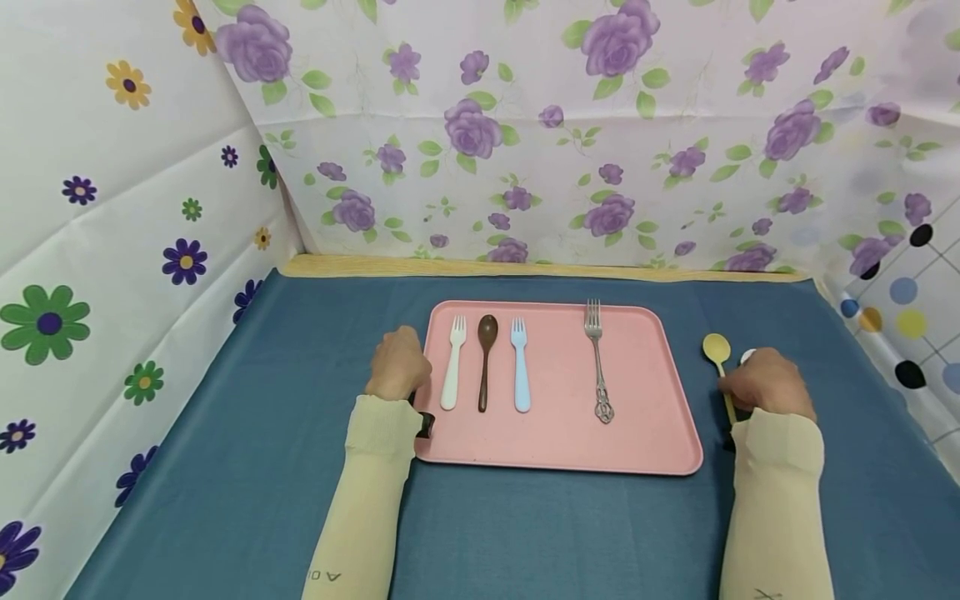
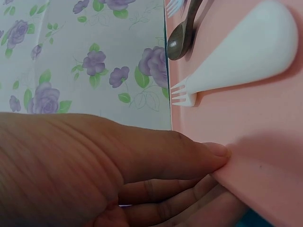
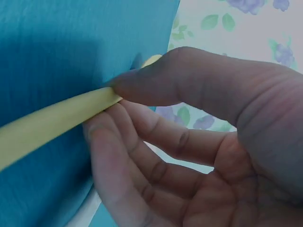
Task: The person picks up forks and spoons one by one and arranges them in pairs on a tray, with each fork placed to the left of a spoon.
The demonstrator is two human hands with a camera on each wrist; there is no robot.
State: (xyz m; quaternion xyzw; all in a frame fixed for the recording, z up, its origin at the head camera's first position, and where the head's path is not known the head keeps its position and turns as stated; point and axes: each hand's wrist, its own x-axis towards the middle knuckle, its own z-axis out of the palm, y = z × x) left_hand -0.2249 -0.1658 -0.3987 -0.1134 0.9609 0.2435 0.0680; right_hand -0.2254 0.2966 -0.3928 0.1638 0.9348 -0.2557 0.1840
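Note:
My left hand [image 1: 400, 364] pinches the left rim of a pink tray [image 1: 555, 446], thumb on top and fingers below, as the left wrist view shows. On the tray lie a white fork [image 1: 452, 371], a dark brown spoon [image 1: 487, 333], a light blue fork [image 1: 521, 375] and, farther right, a metal fork [image 1: 598, 367] with an ornate handle. Right of the tray, my right hand [image 1: 770, 383] pinches a yellow spoon [image 1: 717, 348] by its handle between thumb and fingers. A white utensil [image 3: 87, 212] lies beside that hand, mostly hidden behind it.
A blue cloth [image 1: 555, 533] covers the table around the tray. A flowered sheet [image 1: 540, 167] rises behind the table's wooden back edge [image 1: 450, 267]. Another patterned sheet [image 1: 112, 275] stands along the left side, and a dotted one [image 1: 918, 317] along the right.

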